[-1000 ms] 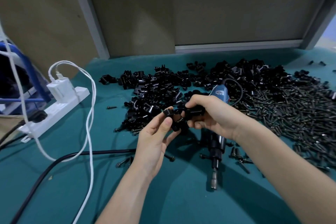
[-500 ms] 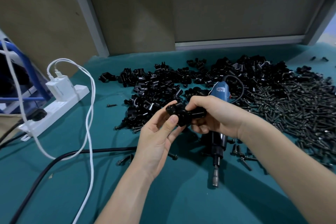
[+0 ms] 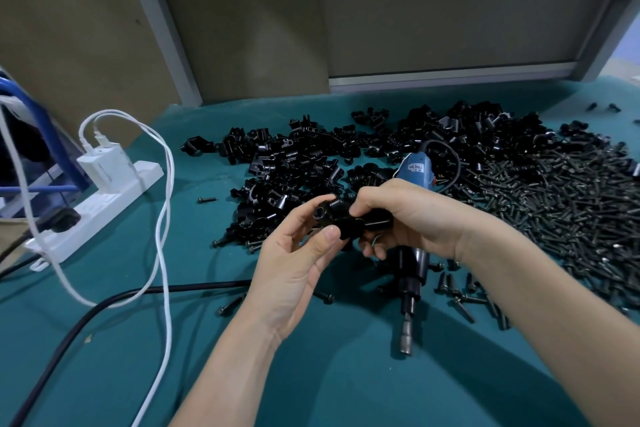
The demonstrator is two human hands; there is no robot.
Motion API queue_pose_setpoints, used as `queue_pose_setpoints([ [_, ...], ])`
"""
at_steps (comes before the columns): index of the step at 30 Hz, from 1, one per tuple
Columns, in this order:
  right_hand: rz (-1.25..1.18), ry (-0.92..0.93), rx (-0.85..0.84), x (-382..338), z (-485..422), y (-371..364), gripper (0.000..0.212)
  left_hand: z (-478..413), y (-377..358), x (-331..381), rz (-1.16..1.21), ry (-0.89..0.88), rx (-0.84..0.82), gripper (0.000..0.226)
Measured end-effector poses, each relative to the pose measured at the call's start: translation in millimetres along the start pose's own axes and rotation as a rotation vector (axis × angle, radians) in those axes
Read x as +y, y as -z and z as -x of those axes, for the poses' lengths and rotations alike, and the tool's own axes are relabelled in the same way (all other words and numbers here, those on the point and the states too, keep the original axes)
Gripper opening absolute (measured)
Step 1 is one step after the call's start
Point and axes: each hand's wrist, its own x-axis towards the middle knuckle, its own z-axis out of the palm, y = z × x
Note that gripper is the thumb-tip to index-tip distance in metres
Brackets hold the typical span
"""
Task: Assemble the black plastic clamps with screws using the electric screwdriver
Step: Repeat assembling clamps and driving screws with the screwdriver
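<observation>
Both hands are up over the tabletop point(image 3: 311, 385), meeting in the middle.

Left hand point(image 3: 294, 274): your grip is clamped on the near-left end of one black clamp point(image 3: 341, 218), with the thumb pad pressed on its front face and the fingers curled behind it.

Right hand point(image 3: 412, 222): your forefinger and thumb pinch the same clamp at its right end. The lower fingers of that grip are wrapped round the screwdriver point(image 3: 410, 263), so this hand carries two things at once.

The clamp sits between your two grips, off the tabletop. I cannot tell whether a screw is seated in it.

The screwdriver hangs from the right grip, blue cap on the far side of the hand, and its bit points toward you just above the cloth.

Beyond both grips is the clamp pile point(image 3: 304, 163). Right of the right grip is the screw heap point(image 3: 571, 211), with loose screws scattered under that wrist.

Well left of the left grip is a white power strip point(image 3: 104, 201) with a charger point(image 3: 104, 166) plugged in. A white cable point(image 3: 166, 218) loops down from it. A black cable point(image 3: 104, 305) runs under your left forearm.
</observation>
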Motion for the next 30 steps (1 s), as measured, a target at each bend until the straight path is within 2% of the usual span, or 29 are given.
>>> queue_pose_setpoints([
  [13, -0.007, -0.03, -0.073, -3, 5, 3, 0.02, 4, -3, 3, -0.176, -0.039, -0.036, 0.039],
  [17, 0.023, -0.033, -0.128, -7, 9, 7, 0.016, 4, -4, 4, -0.119, -0.028, -0.058, 0.04],
  [23, 0.035, 0.029, 0.007, -17, 19, 19, 0.019, 2, -4, 2, -0.06, -0.053, -0.043, 0.034],
  [30, 0.166, 0.011, -0.004, -16, 15, 2, 0.02, 2, -4, -2, -0.127, -0.082, -0.026, 0.032],
])
